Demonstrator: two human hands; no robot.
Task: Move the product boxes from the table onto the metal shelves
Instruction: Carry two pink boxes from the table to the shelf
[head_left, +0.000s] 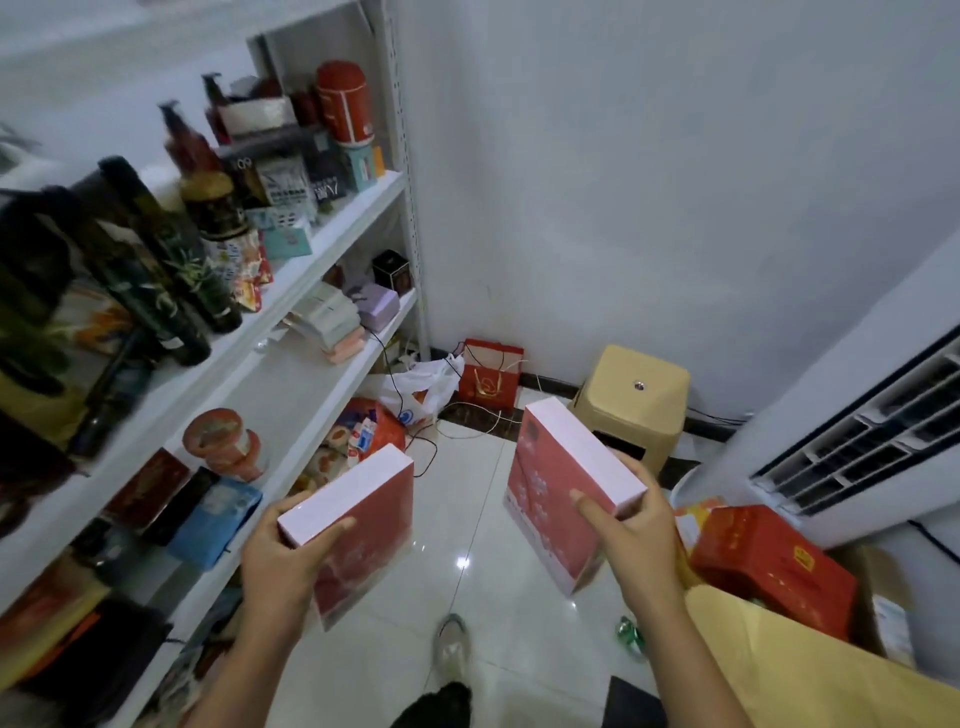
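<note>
The metal shelves (332, 244) stand at about nine o'clock from the person. They are packed with bottles (150, 260), small boxes and a red tin (345, 101). The middle shelf has a bare white patch near its front edge, and that looks like the best free spot.

The left hand (283, 564) is clamped on a pink box (358, 525), thumb on the front and fingers behind. This box is close to the shelf edge at ten o'clock. The right hand (631, 535) is clamped on a second pink box (563, 493) the same way. The two hands are apart, with shiny floor showing between them.

I think this is the carrying step: both boxes are off the table and not yet on a shelf. Next, the person needs to turn to nine o'clock and slide a box in flat over the shelf lip.

At twelve o'clock there is open floor, but a yellow stool (636, 395), a red bag (488, 376) and loose wires sit there. At three o'clock a red carton (774, 564) and a white air unit (857, 436) crowd in, so the right elbow has little room.
</note>
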